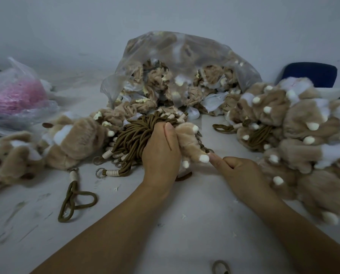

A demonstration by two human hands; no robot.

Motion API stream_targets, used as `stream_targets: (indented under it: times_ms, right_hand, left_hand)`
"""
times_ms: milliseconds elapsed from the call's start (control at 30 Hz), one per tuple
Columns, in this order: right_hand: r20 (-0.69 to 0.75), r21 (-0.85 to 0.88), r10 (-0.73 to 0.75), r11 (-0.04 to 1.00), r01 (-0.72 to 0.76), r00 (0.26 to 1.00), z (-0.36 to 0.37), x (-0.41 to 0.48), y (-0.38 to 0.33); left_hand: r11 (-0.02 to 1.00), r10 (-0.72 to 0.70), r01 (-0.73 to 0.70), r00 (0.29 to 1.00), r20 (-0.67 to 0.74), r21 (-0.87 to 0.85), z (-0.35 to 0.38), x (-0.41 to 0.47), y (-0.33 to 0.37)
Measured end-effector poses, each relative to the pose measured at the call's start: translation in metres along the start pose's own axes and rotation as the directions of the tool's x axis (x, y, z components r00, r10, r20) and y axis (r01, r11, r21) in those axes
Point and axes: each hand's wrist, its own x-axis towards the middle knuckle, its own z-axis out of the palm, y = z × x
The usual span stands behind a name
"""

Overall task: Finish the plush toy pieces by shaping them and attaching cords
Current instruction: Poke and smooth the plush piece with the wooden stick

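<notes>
My left hand grips a tan plush piece with white tips at the table's middle, thumb up along it. My right hand is curled beside it, its fingertips touching the piece's white lower tip. A bundle of brown cords with cream wrapped ends and metal rings lies just left of my left hand. One loose brown cord lies on the table at the left.
A clear plastic bag full of unshaped tan plush pieces stands behind. Shaped plush pieces are heaped at the right and left. A bag with pink material sits far left. A blue chair back shows at right.
</notes>
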Motion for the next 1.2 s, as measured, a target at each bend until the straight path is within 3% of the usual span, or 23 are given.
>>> stream_targets:
  times_ms: [100,200,267,433,633,767,1033,1200]
  right_hand:
    - [0.002,-0.017,-0.016,1.0,0.016,1.0,0.002,0.001,-0.001]
    - [0.005,-0.017,-0.044,0.999,0.044,0.999,0.001,0.004,0.0]
    - [0.004,-0.042,-0.057,0.997,0.057,0.998,0.0,0.006,0.002]
    - [-0.012,-0.063,-0.038,0.997,0.037,0.999,0.001,0.007,0.006]
    - [0.016,-0.041,-0.027,0.999,0.028,0.999,0.001,0.006,0.004]
    - [0.001,-0.048,-0.023,0.999,0.023,1.0,-0.005,0.006,0.005]
    - [-0.015,0.126,-0.065,0.99,0.066,0.998,-0.01,0.007,0.007]
    - [0.109,0.381,-0.017,0.924,-0.026,0.994,-0.004,0.004,0.005]
  left_hand:
    - [0.942,-0.15,0.16,0.987,0.055,-0.295,0.002,0.0,-0.002]
    - [0.66,-0.384,0.498,0.867,0.317,-0.562,0.001,0.005,-0.004]
    - [0.567,-0.408,0.573,0.819,0.402,-0.592,0.002,0.005,-0.005]
    - [0.632,-0.39,0.56,0.828,0.404,-0.537,0.008,0.004,-0.004]
    - [0.774,-0.268,0.347,0.937,0.223,-0.529,0.008,0.003,-0.003]
    - [0.777,-0.256,0.307,0.952,0.17,-0.55,0.003,0.006,-0.007]
    - [0.753,-0.098,0.299,0.932,0.35,-0.586,0.001,0.003,0.015]
    - [0.728,-0.126,0.371,0.899,0.419,-0.576,0.009,-0.009,0.024]
